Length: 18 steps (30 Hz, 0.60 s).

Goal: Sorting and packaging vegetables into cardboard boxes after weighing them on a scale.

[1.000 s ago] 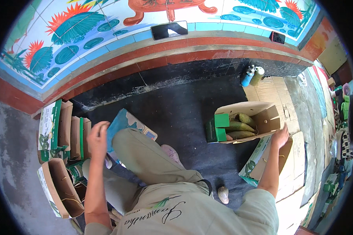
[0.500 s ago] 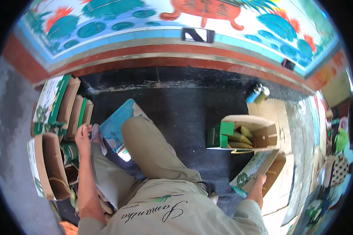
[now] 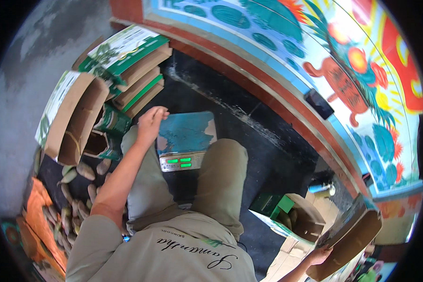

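My right hand [image 3: 320, 255] grips the edge of a cardboard box [image 3: 351, 244], held tilted at the lower right with its bare brown inside showing. My left hand [image 3: 152, 121] hovers by my left knee, beside the scale, its fingers curled together and nothing seen in them. Between my legs sits the digital scale [image 3: 185, 136], with a worn blue plate and lit green displays; nothing lies on its plate. To the right, a green-and-white box [image 3: 310, 216] stands on the floor with a few long, brownish pieces of produce [image 3: 286, 219] inside.
Several nested boxes [image 3: 131, 61] and an upright open box [image 3: 80, 120] stand at the left. Long brownish tubers [image 3: 73, 207] lie heaped beside orange sheeting [image 3: 40, 207]. A phone [image 3: 318, 103] leans on the painted wall; a blue can [image 3: 318, 188] stands right.
My view has turned left, bringing the scale's displays and tuber heap into sight. My right hand has lifted the box off the floor and swung it outward; my legs have parted around the scale.
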Tool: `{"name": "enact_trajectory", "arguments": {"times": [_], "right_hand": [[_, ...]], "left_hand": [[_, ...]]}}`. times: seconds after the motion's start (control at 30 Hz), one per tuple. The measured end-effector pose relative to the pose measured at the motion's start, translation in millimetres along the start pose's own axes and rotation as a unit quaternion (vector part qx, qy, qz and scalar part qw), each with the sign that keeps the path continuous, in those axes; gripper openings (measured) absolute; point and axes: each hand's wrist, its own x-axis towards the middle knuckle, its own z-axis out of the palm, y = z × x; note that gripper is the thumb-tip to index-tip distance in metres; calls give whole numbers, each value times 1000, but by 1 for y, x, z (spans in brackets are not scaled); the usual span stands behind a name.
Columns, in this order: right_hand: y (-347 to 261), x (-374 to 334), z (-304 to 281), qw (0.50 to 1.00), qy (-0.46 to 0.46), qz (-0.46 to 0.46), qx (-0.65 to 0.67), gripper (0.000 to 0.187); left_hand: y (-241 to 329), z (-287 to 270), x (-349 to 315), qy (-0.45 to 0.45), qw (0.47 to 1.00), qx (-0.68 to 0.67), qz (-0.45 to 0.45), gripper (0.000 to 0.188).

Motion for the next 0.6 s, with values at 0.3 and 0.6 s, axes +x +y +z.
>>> {"name": "enact_trajectory", "arguments": {"times": [0.3,0.6], "right_hand": [[-256,-15,-106,832,31,-461,307,28],[-466,-92,-112,632,-179,-644,393,18]], "left_hand": [[17,-17,-8,25,999,-18,31,25],[12,-41,-11,166,982,-85,23,26]]}}
